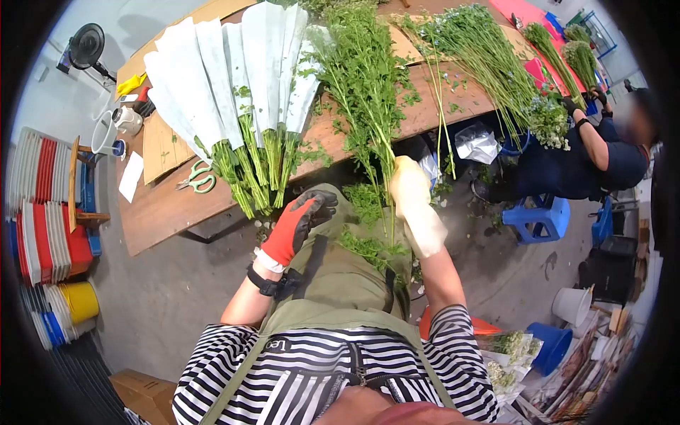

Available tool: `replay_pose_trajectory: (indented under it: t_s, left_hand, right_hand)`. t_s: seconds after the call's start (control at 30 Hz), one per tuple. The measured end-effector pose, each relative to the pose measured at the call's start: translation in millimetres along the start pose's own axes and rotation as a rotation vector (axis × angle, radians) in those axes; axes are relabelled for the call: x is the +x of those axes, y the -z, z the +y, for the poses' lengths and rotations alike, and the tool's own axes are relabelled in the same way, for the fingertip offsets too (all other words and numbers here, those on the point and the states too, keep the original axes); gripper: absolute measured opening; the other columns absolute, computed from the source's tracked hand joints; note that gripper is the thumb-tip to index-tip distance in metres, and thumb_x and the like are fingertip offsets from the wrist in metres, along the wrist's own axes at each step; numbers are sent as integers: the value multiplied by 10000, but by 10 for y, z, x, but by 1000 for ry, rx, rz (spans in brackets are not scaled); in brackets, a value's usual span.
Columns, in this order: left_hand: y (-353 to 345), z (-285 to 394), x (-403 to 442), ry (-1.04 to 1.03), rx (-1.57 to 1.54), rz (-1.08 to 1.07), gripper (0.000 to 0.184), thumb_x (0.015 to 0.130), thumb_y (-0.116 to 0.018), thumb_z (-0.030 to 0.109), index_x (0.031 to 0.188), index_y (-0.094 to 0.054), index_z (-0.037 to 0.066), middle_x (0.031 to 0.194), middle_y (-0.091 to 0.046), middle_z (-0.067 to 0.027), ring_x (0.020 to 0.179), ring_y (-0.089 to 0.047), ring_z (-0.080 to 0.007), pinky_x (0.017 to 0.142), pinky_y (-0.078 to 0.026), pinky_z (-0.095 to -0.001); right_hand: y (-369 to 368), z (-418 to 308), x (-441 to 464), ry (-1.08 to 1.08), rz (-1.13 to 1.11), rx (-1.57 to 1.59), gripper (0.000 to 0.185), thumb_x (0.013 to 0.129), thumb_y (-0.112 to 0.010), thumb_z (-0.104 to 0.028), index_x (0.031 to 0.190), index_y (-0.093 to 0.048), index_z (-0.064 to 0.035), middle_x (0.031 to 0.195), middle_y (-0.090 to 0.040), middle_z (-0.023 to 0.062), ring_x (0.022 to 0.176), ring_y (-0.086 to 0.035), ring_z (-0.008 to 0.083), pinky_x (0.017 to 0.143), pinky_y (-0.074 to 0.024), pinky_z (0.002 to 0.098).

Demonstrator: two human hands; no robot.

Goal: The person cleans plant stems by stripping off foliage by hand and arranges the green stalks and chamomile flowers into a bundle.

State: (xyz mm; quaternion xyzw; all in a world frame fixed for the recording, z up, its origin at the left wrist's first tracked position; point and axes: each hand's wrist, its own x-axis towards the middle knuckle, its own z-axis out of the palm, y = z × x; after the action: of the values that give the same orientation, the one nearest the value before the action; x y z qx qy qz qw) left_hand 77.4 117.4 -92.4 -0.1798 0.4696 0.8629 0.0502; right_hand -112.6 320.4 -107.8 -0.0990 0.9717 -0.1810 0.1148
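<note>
My right hand (pixel 412 202), in a cream glove, is closed around the lower stems of a leafy green bunch (pixel 368 99). The bunch's tops rest on the table and its stem ends hang over my lap. My left hand (pixel 304 216) wears a red and black glove and is held over my lap with curled fingers; whether anything is inside them is hidden. Just beyond it, several bunches in white paper sleeves (pixel 205 78) lie fanned out, with their cut stems (pixel 251 166) toward me. Green-handled scissors (pixel 198 178) lie to their left.
Long-stemmed flowers (pixel 482 57) lie on the wooden table (pixel 152 219) at right, near a clear plastic bag (pixel 476 142). A co-worker (pixel 602 149) handles stems there, beside a blue stool (pixel 538 216). Stacked crates (pixel 53 234) stand left. A blue bucket (pixel 551 350) is at lower right.
</note>
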Motion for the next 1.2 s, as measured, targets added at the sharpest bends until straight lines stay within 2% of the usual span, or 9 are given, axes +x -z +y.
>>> replay_pose_trajectory:
  t_s: [0.17, 0.27, 0.43, 0.57, 0.67, 0.8, 1.1, 1.17, 1.2]
  left_hand:
    - [-51, 9, 1, 26, 10, 12, 332, 1051, -524, 253, 1273, -603, 19, 1243, -649, -97, 1093, -630, -193, 985, -495, -334]
    - [-25, -16, 15, 0, -5, -8, 337, 1053, -519, 252, 1281, -596, 15, 1245, -647, -94, 1097, -630, -188, 988, -495, -335]
    - [27, -71, -1, -7, 16, -15, 353, 1031, -563, 311, 1278, -619, 65, 1224, -674, -62, 1109, -620, -180, 1004, -471, -352]
    - [92, -118, 14, 10, -26, -15, 354, 1024, -580, 308, 1282, -620, 70, 1214, -677, -54, 1116, -620, -176, 1004, -473, -355]
    - [51, -93, 38, -1, -29, -27, 355, 1024, -581, 312, 1284, -621, 73, 1202, -677, -45, 1106, -621, -172, 1000, -474, -356]
    - [13, -24, 67, -23, 1, -54, 370, 1028, -572, 327, 1293, -618, 73, 1212, -666, -43, 1092, -618, -163, 984, -481, -348]
    - [-56, 499, 300, -243, 123, 40, 496, 1060, -470, 412, 1401, -526, 55, 1323, -607, -49, 1032, -610, -154, 875, -486, -277]
    - [-25, 556, 430, -427, 309, 40, 400, 1018, -560, 405, 1252, -571, 80, 1053, -605, 1, 838, -537, -86, 703, -419, -243]
    - [-100, 568, 446, -346, 239, 95, 310, 990, -615, 365, 1137, -575, 95, 932, -554, 37, 749, -473, -57, 620, -357, -238]
  right_hand:
    - [219, -140, 121, -168, -229, 338, 307, 1033, -490, -342, 1079, -633, -75, 695, -691, 71, 562, -632, 168, 574, -485, 317]
    - [261, -136, 216, -218, -330, 470, 321, 1034, -478, -360, 1080, -635, -84, 680, -701, 60, 546, -619, 156, 564, -476, 301]
    - [631, -505, -64, -136, -50, 474, 333, 1039, -482, -374, 1219, -654, -153, 614, -671, 23, 469, -551, 103, 496, -434, 276]
    - [459, -360, -226, -138, 13, 671, 334, 1053, -452, -389, 1195, -682, -194, 545, -587, -5, 488, -562, 86, 509, -410, 237]
    - [438, -267, -197, -141, -90, 460, 340, 1053, -450, -399, 1194, -685, -199, 535, -572, -3, 486, -560, 85, 507, -409, 255]
    - [713, -288, -568, -224, 59, 567, 372, 1030, -481, -475, 1093, -740, -216, 504, -527, -16, 476, -511, 77, 516, -400, 280]
    - [616, 299, -1391, -179, -232, 746, 290, 989, -587, -299, 1011, -752, -62, 496, -517, -21, 380, -434, 69, 414, -323, 239]
    - [694, 390, -1532, -239, -364, 693, 285, 977, -600, -285, 1003, -749, -43, 490, -518, -19, 388, -456, 71, 418, -336, 225]
    - [683, 442, -1561, -258, -449, 747, 288, 974, -604, -287, 1000, -747, -39, 508, -536, -11, 402, -475, 75, 423, -346, 222]
